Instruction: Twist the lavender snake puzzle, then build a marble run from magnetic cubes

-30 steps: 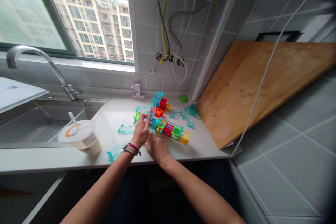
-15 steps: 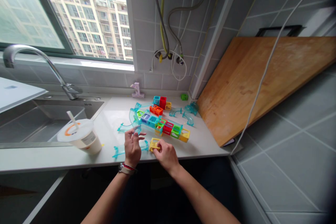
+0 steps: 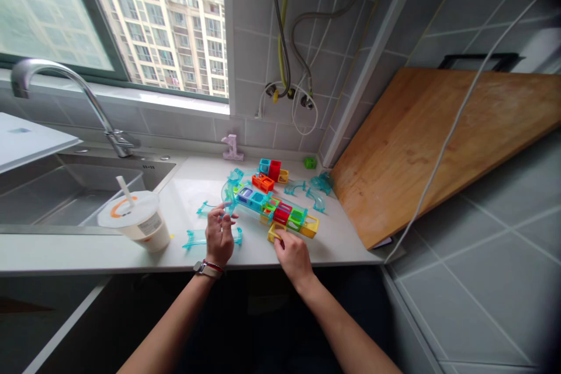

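My right hand (image 3: 294, 252) pinches a hollow yellow block (image 3: 273, 234) just in front of a joined row of coloured blocks (image 3: 280, 213). That row holds blue, red, green and yellow blocks, with clear teal track along it. My left hand (image 3: 220, 236) is open, fingers loosely spread, above a straight teal track piece (image 3: 197, 238); whether it touches the piece I cannot tell. A curved teal track (image 3: 228, 193) joins the row's left end, partly behind my left fingertips. Another teal piece (image 3: 205, 208) lies to the left of it.
Behind the row sit orange blocks (image 3: 263, 182) and a blue-and-red block stack (image 3: 270, 168). Loose teal curves (image 3: 316, 201) lie right, near a leaning wooden board (image 3: 438, 146). A lidded cup (image 3: 140, 222) stands left, beside the sink (image 3: 170, 170).
My right hand has carried the yellow block to the right, away from the straight teal track's end and closer to the block row. My left hand stays open over that track. The view has shifted slightly.
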The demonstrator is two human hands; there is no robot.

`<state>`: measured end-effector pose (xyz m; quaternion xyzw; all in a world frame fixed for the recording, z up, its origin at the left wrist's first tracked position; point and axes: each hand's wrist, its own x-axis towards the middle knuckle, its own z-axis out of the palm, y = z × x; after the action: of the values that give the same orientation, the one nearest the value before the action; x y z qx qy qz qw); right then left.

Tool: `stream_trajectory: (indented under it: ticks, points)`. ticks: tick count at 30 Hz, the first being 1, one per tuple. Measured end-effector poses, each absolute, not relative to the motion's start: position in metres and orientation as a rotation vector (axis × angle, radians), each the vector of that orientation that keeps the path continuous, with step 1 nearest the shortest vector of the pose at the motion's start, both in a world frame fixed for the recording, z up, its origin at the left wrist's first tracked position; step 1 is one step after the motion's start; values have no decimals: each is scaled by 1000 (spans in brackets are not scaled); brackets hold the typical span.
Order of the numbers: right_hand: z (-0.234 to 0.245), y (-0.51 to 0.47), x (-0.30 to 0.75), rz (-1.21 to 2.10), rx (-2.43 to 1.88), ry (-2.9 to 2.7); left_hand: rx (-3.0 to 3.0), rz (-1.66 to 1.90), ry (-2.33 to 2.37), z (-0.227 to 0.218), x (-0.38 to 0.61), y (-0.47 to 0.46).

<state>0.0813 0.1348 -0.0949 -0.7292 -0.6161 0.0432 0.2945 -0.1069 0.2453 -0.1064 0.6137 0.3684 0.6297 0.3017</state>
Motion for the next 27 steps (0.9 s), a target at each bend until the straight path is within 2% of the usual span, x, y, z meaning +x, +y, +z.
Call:
stream_trajectory:
  ticks: [9,14,21,27]
  points:
    - [-84,136,85,173,-1892,-1731,1804,1643,1085,-105,-112,238]
    - [-72,136,84,198,-1922,-1741,1998,1664,982,-101,-122,233]
    - [-54,146,86,240,-2055,-1717,1951,1686,996,-99,-121,238]
    - [-69,147,85,157,-2016,-1701,1924,1674,1027,-102,-122,240]
